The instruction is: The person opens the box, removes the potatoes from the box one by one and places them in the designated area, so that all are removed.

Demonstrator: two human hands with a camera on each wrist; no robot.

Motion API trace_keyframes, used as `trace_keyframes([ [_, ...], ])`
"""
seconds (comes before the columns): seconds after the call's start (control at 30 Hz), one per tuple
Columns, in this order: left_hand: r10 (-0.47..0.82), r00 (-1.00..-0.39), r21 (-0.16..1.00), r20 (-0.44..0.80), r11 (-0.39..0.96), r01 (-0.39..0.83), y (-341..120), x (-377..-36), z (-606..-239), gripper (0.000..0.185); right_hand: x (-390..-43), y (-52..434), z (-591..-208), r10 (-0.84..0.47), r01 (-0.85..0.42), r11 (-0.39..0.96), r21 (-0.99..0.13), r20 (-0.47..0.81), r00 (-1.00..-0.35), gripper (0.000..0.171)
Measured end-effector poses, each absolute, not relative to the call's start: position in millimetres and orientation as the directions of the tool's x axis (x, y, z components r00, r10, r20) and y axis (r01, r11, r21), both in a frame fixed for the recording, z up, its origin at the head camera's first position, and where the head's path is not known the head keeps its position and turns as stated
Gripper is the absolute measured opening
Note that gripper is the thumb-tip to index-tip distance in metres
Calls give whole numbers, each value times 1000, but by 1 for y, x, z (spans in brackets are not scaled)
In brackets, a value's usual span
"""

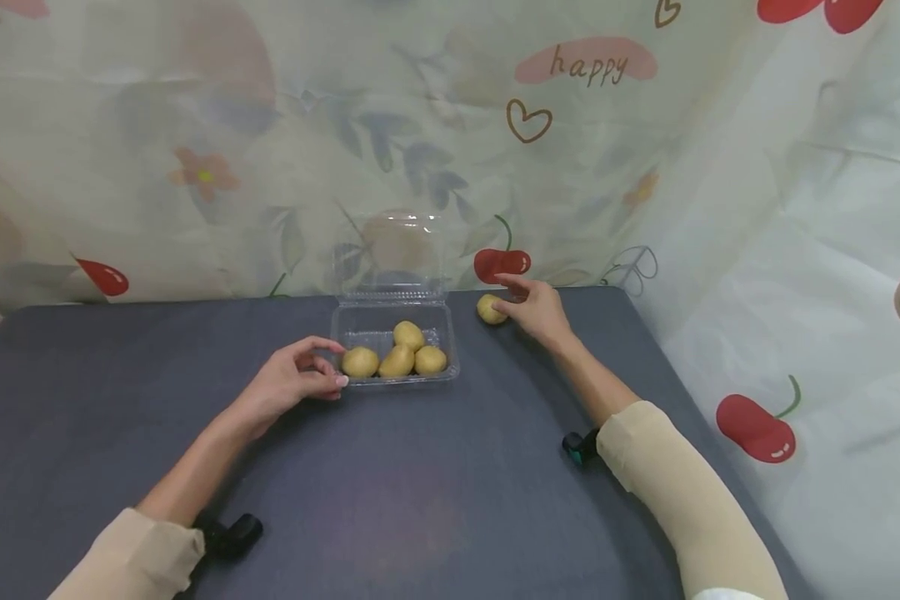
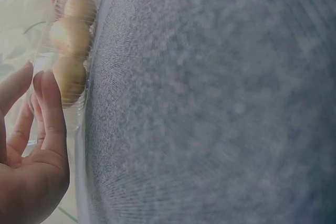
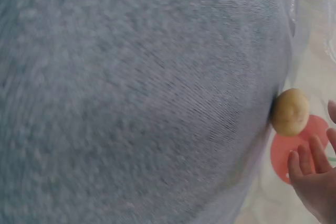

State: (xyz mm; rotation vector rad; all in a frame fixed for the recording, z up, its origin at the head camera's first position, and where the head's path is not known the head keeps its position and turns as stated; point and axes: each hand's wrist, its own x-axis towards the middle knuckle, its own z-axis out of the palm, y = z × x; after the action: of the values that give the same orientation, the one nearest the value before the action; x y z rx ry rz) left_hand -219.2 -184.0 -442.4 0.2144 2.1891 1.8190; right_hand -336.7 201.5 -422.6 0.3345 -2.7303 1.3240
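A clear plastic clamshell box point(image 1: 393, 382) stands on the dark table with its lid point(image 1: 390, 250) raised at the back. Inside lie several small yellow potatoes point(image 1: 408, 335), also seen through the box wall in the left wrist view. My left hand point(image 1: 292, 379) holds the box's left front corner, thumb low and index finger higher on the edge. Right of the box, a single potato point(image 1: 489, 309) rests on the table near its back edge. Around that potato's right side my right hand point(image 1: 536, 310) reaches with spread fingers; the right wrist view shows a gap between fingers point(image 3: 317, 153) and potato.
A dark grey cloth covers the table point(image 1: 420, 483). Behind it and along the right side hangs a pale printed curtain point(image 1: 450, 125) with cherries and hearts. The raised lid stands close to the back curtain. A black wrist camera point(image 1: 232, 537) sits under the left forearm.
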Motion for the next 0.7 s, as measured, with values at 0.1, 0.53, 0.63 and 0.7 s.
trace_keyframes([
  [0.1, 291, -949, 978, -121, 197, -64, -185, -220, -443, 55, -334, 199, -415, -171, -265, 594, -760, 202, -964, 48],
  [0.53, 289, -947, 972, -144, 219, -81, -184, -221, -443, 55, -312, 184, -398, -325, -352, 493, -796, 207, -923, 46],
  [0.63, 291, -946, 974, -145, 209, -85, -183, -221, -443, 55, -308, 178, -394, -349, -347, 450, -823, 196, -917, 44],
  [0.7, 290, -945, 974, -150, 207, -91, -183, -221, -443, 55, -306, 173, -392, -362, -342, 429, -836, 187, -913, 44],
])
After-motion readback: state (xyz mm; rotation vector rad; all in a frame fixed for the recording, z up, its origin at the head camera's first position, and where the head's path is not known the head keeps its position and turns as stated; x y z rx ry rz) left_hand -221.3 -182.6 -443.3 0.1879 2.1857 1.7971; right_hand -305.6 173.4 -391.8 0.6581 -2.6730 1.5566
